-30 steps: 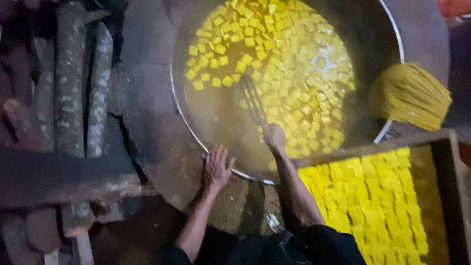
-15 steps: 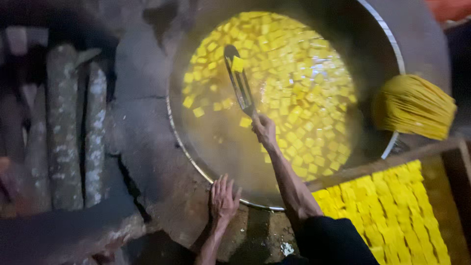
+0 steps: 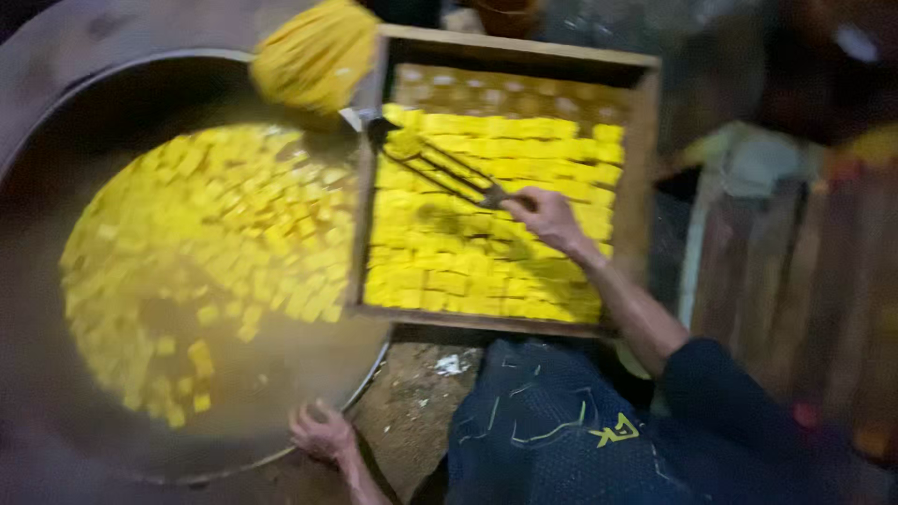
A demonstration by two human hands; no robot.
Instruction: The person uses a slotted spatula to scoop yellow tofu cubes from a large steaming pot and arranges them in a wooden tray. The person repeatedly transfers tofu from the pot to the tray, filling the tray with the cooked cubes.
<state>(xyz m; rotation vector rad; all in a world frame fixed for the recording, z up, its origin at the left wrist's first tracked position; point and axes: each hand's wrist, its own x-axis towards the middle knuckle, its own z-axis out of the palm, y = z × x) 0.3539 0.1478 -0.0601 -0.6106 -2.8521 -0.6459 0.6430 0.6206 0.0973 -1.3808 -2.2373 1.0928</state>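
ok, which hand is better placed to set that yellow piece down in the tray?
Right. The right hand grips the long wire tool, its tip carrying a yellow piece over the wooden tray. The left hand rests on the pan rim, away from it.

Pretty dim shot, most light lands on the yellow cubes in the wooden tray (image 3: pixel 645 187) and the big pan (image 3: pixel 112 70). Corners go nearly black. Heavy motion blur everywhere, the right edge is just smeared colour.
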